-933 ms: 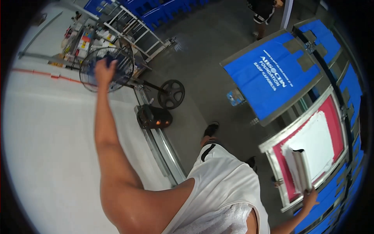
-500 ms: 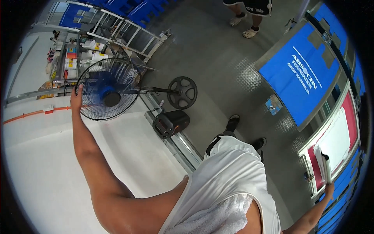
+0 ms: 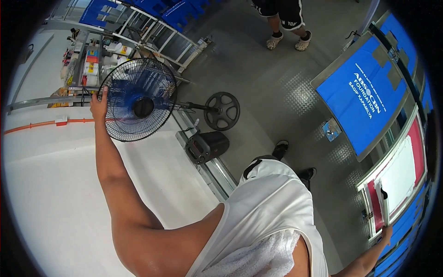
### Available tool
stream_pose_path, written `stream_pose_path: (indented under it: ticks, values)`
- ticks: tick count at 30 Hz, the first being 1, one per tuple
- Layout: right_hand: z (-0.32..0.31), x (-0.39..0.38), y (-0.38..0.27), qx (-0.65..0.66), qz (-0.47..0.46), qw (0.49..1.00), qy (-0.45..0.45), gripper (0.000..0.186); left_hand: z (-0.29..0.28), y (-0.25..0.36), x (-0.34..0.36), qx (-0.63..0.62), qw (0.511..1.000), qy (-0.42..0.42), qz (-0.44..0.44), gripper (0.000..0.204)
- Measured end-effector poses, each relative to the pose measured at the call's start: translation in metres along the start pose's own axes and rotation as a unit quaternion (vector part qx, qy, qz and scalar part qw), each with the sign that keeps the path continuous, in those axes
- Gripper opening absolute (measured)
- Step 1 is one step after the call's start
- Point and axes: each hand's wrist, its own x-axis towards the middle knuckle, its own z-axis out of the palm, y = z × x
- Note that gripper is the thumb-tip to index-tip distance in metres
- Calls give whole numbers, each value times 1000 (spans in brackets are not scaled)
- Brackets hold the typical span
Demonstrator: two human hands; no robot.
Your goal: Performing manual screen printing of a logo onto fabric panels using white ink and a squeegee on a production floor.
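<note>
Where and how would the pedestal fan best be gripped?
Probably by its slim bare pole, between the wire cage and round base, coming from the side away from the black box: that stretch looks narrow and easily wrapped, clear of the cage.

The white wall (image 3: 50, 189) is brightly lit; the grey floor (image 3: 249, 87) is rendered darker. Glare is reflected by the metal rail (image 3: 223, 175). Fan blades (image 3: 123, 91) are blurred. Straight edges are bent, and corners are blackened by vignetting.
</note>
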Motion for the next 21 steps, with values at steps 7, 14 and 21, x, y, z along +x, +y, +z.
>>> stream_pose_path:
  ticks: [7, 14, 21]
  values:
    - [-8, 7, 1, -62, -93, 992, -53, 46, -10, 24, -26, -30, 980, 160, 117, 72]
    - [-70, -36, -53, -28, 81, 996, -4, 43, 13, 269, -236, -279, 881, 48, 380, 34]
    - [-87, -44, -49, 63, 18, 998, 11, 45, -46, 509, -594, -472, 581, -255, 612, 38]
